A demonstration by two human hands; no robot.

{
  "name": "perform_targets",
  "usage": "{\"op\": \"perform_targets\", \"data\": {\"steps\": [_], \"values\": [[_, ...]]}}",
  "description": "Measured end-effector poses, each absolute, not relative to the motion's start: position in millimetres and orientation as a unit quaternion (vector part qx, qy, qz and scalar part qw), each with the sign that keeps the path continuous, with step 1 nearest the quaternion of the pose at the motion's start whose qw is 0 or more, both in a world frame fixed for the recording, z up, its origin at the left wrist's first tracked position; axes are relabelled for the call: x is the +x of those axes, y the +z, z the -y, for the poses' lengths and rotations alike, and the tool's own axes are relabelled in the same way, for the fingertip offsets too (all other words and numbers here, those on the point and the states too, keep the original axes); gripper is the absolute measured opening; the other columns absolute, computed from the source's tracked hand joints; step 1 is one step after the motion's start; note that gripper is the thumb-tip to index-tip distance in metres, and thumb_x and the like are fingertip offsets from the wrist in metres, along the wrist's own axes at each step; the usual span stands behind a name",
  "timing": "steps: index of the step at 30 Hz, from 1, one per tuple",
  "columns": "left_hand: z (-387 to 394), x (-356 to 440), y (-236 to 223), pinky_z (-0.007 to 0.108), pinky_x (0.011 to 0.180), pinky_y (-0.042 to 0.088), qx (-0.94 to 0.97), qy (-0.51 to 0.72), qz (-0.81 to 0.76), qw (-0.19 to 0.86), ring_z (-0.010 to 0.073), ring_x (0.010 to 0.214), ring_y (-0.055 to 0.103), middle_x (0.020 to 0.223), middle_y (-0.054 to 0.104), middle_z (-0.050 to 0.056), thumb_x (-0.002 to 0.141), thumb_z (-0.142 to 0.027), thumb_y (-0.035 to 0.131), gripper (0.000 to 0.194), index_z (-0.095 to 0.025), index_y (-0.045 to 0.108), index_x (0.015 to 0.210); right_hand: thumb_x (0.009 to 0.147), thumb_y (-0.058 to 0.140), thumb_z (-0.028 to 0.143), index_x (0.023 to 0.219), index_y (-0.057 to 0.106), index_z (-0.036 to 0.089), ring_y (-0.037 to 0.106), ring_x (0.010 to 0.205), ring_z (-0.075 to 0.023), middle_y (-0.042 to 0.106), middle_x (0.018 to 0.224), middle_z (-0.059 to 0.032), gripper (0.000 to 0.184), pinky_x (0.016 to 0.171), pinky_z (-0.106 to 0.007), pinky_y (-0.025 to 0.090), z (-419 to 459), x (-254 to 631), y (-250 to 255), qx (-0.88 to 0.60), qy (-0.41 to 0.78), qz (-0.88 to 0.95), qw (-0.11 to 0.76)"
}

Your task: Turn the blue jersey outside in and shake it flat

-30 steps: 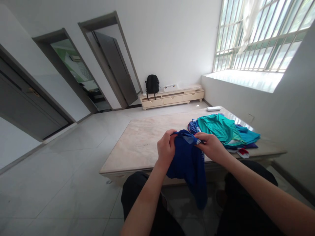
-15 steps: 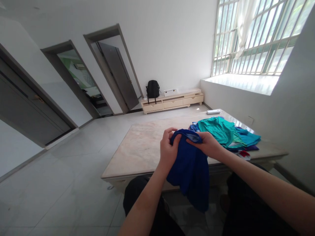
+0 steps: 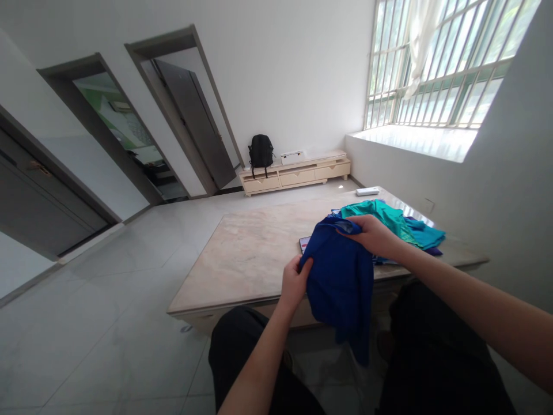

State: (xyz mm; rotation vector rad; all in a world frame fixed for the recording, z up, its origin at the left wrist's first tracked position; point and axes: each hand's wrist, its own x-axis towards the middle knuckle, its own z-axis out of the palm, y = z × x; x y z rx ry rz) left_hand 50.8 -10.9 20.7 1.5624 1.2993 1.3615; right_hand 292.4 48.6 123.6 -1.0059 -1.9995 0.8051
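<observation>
Both my forearms are bare, no sleeves in view, no watch or rings seen on my left hand [image 3: 295, 282] or right hand [image 3: 372, 235]. Black trousers [image 3: 246, 346] cover both my legs, plain fabric, no markings.

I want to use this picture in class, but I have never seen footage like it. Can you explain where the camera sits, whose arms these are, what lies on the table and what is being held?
The camera is worn on a person's head and looks forward and down, so the two bare arms are the wearer's own. The left hand and right hand each grip an edge of a dark blue garment, which hangs over the near edge of a pale marble table. On the table's right side lies a pile of clothes, teal on top, and a white remote at the far end.
</observation>
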Motion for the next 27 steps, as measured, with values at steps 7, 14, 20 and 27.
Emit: {"op": "perform_targets", "data": {"steps": [7, 14, 20, 27], "values": [[-40, 16, 91, 0.027, 0.072, 0.042, 0.688, 0.488, -0.531, 0.085, 0.0191, 0.075, 0.067, 0.080, 0.074, 0.001, 0.095, -0.044, 0.063, 0.024, -0.024, 0.075, 0.095, 0.073, 0.075, 0.070, 0.079, 0.074, 0.016, 0.064, 0.070, -0.0213, 0.072, 0.074, -0.0037, 0.055, 0.066, -0.031, 0.052, -104, 321, 157, -0.449, 0.285, 0.726, 0.436], [-75, 19, 137, 0.029, 0.069, 0.039, 0.749, 0.429, -0.500, -0.075, 0.0217, 0.077, 0.070, 0.087, 0.078, 0.006, 0.100, -0.045, 0.057, 0.029, -0.023, 0.076, 0.101, 0.071, 0.082, 0.060, 0.084, 0.076, 0.017, 0.067, 0.074, -0.0216, 0.074, 0.081, -0.0055, 0.045, 0.074, -0.036, 0.058, -127, 342, 186, -0.468, 0.276, 0.681, 0.491], [-130, 37, 183, 0.029, 0.066, 0.039, 0.779, 0.338, -0.472, -0.238, 0.0215, 0.074, 0.067, 0.086, 0.077, 0.006, 0.106, -0.054, 0.044, 0.044, -0.022, 0.074, 0.109, 0.078, 0.085, 0.047, 0.089, 0.075, 0.018, 0.069, 0.075, -0.0237, 0.073, 0.085, -0.0100, 0.033, 0.071, -0.047, 0.063, -152, 376, 218, -0.503, 0.291, 0.658, 0.479], [-244, 68, 234, 0.032, 0.079, 0.046, 0.794, 0.300, -0.480, -0.222, 0.0213, 0.079, 0.065, 0.085, 0.074, 0.004, 0.103, -0.053, 0.054, 0.037, -0.022, 0.072, 0.109, 0.070, 0.094, 0.027, 0.082, 0.073, 0.010, 0.070, 0.088, -0.0300, 0.066, 0.070, -0.0064, 0.030, 0.074, -0.057, 0.063, -271, 413, 250, -0.465, 0.264, 0.701, 0.473]]}}
